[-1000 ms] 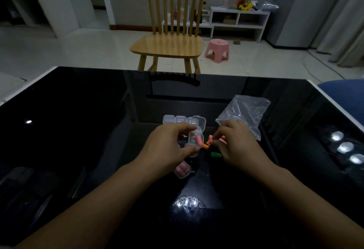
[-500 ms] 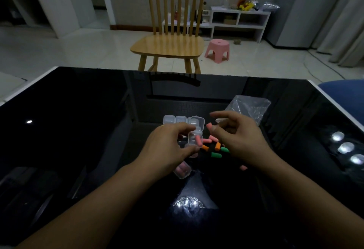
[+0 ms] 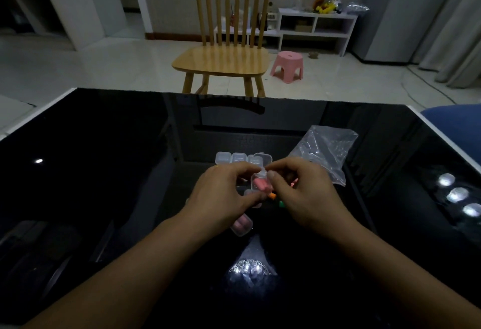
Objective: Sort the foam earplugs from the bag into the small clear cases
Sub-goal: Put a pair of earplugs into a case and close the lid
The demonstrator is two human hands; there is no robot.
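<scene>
Head view: both hands (image 3: 263,190) on unlabelled case (image 3: 259,182)

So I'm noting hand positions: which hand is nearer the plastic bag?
Right. The right hand sits just in front of the plastic bag, by its near edge; the left hand is farther left, holding the open case.

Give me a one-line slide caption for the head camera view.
Both hands hold an open clear case with pink earplugs above a black table, plastic bag alongside.
</scene>
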